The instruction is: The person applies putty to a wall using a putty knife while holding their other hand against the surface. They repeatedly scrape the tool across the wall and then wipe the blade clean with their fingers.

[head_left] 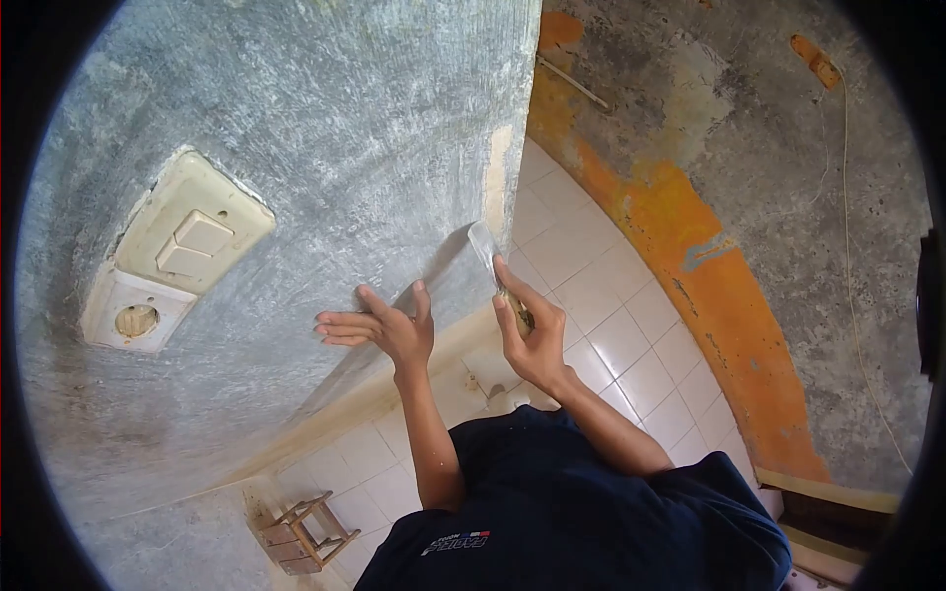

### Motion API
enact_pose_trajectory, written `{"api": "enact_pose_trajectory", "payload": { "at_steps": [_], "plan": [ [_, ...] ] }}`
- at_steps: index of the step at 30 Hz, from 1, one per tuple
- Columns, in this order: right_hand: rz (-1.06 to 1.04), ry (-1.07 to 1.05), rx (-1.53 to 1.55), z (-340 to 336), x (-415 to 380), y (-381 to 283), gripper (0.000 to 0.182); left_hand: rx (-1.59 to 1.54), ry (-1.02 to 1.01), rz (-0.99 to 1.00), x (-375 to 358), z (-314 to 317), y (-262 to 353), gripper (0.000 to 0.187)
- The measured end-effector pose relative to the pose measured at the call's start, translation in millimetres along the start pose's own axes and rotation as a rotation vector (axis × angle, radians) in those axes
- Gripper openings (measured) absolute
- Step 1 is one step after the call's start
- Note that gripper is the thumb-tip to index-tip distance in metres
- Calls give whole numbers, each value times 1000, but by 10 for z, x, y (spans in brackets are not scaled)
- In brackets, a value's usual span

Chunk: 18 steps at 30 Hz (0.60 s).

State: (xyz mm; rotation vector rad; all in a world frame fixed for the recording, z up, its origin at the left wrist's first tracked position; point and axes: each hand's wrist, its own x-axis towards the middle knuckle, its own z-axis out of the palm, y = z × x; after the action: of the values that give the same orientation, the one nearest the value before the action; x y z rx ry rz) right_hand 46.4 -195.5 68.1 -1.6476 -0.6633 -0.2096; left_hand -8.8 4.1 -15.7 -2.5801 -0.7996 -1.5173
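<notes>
A scraper [482, 244] with a flat, pale blade is held in my right hand [533, 337], fingers wrapped round its handle. Its blade is at the grey wall [325, 128], close to the wall's vertical edge, just below a pale bare strip [497, 172]. My left hand [399, 330] is to the left of the scraper, fingers spread and holding nothing, near the wall surface. Whether its fingertips touch the wall I cannot tell.
A light switch [197, 241] and a socket [138, 317] are on the wall at the left. A small wooden stool [310, 532] stands on the tiled floor [645, 379]. Beyond the edge is another grey wall [818, 227] with an orange band [734, 325].
</notes>
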Motion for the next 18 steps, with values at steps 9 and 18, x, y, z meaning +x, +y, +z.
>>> {"api": "enact_pose_trajectory", "payload": {
  "at_steps": [9,18],
  "plan": [
    [50,-39,7,-19,34,-94,40,-7,12,-17,-16,26,2,107],
    [69,-11,20,22,-22,-49,39,-16,5,-6,-67,54,-17,106]
  ]
}}
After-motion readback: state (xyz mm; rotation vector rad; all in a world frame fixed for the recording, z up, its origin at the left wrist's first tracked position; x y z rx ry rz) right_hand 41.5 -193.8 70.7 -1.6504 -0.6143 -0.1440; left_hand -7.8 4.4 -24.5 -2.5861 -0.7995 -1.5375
